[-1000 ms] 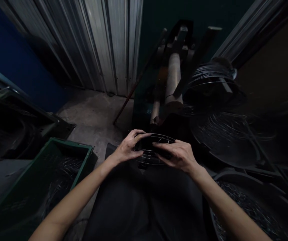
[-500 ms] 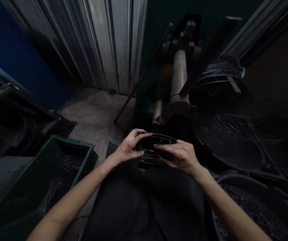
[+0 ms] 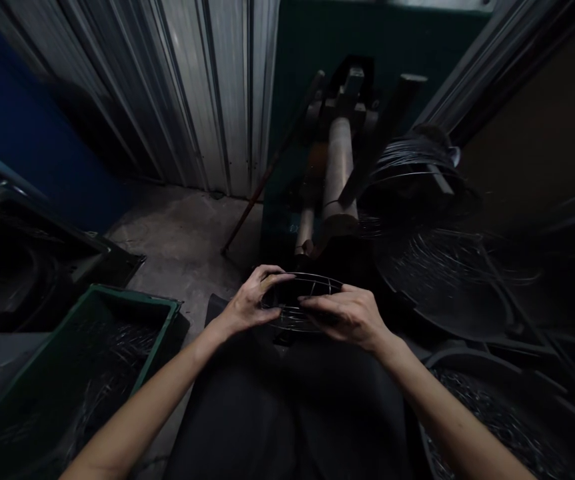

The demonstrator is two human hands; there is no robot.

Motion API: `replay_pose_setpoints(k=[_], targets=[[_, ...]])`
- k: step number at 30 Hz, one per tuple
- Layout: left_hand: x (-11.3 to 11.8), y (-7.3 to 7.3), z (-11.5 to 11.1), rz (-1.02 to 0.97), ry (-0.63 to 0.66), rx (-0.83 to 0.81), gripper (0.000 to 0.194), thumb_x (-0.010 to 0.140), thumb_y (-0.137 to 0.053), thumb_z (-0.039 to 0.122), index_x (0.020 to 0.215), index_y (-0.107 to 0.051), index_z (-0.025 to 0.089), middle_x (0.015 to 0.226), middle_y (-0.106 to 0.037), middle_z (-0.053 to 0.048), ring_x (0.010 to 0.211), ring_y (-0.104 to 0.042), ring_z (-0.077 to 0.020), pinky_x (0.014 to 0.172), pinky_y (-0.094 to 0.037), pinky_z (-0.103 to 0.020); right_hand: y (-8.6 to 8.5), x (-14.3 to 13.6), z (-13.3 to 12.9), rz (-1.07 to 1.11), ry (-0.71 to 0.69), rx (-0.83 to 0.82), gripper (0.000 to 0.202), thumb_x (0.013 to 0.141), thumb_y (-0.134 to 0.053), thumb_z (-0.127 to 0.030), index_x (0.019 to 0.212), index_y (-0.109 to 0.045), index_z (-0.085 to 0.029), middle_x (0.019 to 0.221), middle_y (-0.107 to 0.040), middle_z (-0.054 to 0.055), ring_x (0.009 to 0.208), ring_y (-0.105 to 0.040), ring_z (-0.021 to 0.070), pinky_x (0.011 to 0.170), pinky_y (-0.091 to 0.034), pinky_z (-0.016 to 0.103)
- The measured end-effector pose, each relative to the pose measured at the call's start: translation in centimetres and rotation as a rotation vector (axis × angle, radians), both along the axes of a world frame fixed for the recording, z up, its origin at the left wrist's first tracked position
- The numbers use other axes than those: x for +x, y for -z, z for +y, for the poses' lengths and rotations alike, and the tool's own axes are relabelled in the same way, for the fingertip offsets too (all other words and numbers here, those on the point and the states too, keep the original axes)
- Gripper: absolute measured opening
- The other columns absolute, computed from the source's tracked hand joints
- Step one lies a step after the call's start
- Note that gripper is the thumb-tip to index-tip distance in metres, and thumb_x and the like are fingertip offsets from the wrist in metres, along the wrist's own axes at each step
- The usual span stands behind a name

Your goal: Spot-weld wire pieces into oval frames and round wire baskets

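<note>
A round frame of thin metal wire is held between my two hands, above the dark cloth over my lap. My left hand grips its left side, thumb low and fingers over the upper rim. On the right side, my right hand is closed round the wire, its fingers reaching across the ring; the fingertips are partly hidden in shadow.
A green crate with wire pieces stands at left. Ahead is a green machine with a metal cylinder and slanting bar. Wire coils and a round tub of metal pieces are at right.
The view has shifted, so the machine appears lower and further left. Both hands and the wire frame sit slightly lower and further left, with nearly the same grip.
</note>
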State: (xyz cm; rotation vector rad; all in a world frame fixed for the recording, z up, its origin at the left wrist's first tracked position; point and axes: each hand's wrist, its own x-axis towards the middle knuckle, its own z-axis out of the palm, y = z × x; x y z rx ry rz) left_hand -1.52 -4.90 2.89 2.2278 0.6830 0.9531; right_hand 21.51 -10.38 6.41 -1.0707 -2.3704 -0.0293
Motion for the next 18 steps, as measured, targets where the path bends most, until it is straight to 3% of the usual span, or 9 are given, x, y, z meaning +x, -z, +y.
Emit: replay_pose_setpoints(k=[18], targets=[[0.36, 0.55, 0.49, -0.026, -0.004, 0.039, 0.057, 0.072, -0.062, 0.010, 0.126, -0.049, 0.024, 0.119, -0.049, -0.008, 0.115, -0.050, -0.0239, 0.098, -0.047, -0.042, 0.23, 0.27, 0.98, 0.042, -0.044, -0.009, 0.013, 0.084, -0.058, -0.021, 0.092, -0.067, -0.023, 0.087, -0.075, -0.004, 0.067, -0.068, 0.0069, 0.055, -0.037, 0.023]])
